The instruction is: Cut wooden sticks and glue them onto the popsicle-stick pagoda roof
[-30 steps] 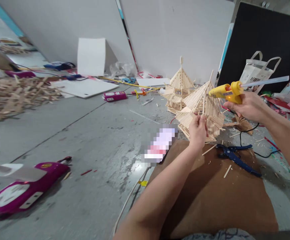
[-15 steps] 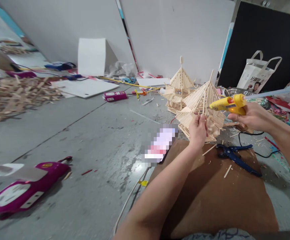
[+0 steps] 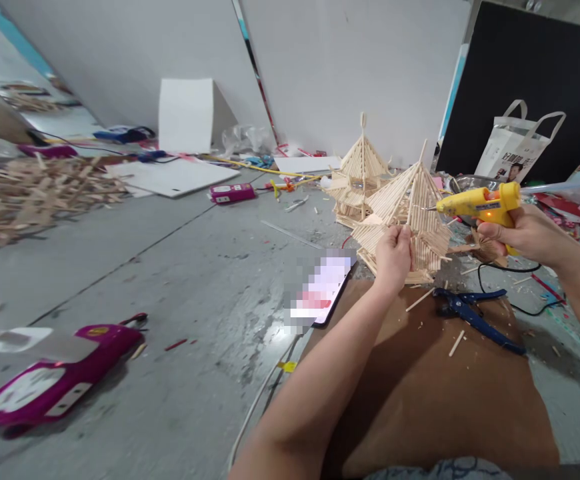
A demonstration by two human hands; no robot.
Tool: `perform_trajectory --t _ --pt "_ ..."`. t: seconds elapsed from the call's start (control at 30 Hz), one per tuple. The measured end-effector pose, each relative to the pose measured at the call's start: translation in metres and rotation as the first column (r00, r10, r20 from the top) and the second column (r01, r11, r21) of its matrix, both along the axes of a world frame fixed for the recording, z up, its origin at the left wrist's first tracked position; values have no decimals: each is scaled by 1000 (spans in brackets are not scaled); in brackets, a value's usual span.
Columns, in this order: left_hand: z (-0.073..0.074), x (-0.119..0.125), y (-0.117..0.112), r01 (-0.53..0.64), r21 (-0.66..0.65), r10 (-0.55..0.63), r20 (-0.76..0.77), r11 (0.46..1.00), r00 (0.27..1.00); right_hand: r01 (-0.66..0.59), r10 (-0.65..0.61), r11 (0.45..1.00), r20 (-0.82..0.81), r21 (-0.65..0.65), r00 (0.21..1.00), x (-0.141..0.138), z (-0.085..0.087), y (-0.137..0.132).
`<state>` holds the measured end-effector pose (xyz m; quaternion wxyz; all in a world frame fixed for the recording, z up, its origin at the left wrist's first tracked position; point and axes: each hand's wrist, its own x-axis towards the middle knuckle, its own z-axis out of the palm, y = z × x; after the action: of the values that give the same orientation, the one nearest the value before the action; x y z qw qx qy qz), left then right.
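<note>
A pagoda-like model (image 3: 423,193) made of thin wooden sticks stands at the front edge of a brown sheet. My left hand (image 3: 394,257) pinches the lower end of a wooden stick (image 3: 410,208) that lies along a ridge of its roof. In my right hand (image 3: 535,233) is a yellow hot glue gun (image 3: 477,202), gripped by its handle, with a small orange light glowing. Its nozzle points left at the roof's right slope, a little apart from my left fingers. Behind stands a second stick pagoda (image 3: 363,167) with a finial on top.
Blue cutting pliers (image 3: 477,320) and stick offcuts lie on the brown sheet (image 3: 435,413). A phone (image 3: 327,287) lies left of it. Purple power strips (image 3: 55,373) rest on the grey floor. A stick pile (image 3: 40,197) lies far left, a white bag (image 3: 513,150) at right.
The glue gun in my right hand has moved right, its nozzle away from the ridge stick. My left hand stays at almost the same spot on the roof.
</note>
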<state>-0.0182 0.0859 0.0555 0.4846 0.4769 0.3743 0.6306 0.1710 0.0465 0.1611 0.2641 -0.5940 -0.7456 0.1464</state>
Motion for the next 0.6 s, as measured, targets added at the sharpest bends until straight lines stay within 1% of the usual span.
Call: perform_trajectory --t 0.07,0.1,0.23,0.3,0.33,0.4,0.47,0.5,0.57,0.6 --pt "0 -1 0 -9 2 9 -44 1000 999 -21 18 994 -28 -107 999 3 -1 0" --pt "0 -1 0 -17 1 17 -64 1000 998 -20 15 990 -36 -137 999 5 -1 0" --pt "0 -2 0 -39 -9 38 -110 999 993 15 -14 992 6 -122 1000 8 -1 -1" --pt "0 -3 0 -42 -16 40 -121 999 992 16 -16 993 -7 -116 1000 10 -2 -1" --pt "0 -3 0 -43 -18 41 -124 999 991 12 -18 992 -49 -122 999 10 -3 -1" --pt "0 -3 1 -47 -18 44 -124 999 991 4 -32 990 -197 -140 980 12 -6 0" --pt "0 -3 1 -50 -22 47 -120 999 992 28 -71 992 -369 -120 927 15 -11 3" --pt "0 -3 1 -50 -25 47 -116 998 992 59 -101 992 -438 -109 893 18 -14 5" --pt "0 -3 2 -49 -33 45 -106 998 993 162 -200 980 -539 -118 818 28 -25 10" --pt "0 -3 2 -44 -40 40 -98 998 994 207 -266 964 -566 -167 780 36 -32 13"
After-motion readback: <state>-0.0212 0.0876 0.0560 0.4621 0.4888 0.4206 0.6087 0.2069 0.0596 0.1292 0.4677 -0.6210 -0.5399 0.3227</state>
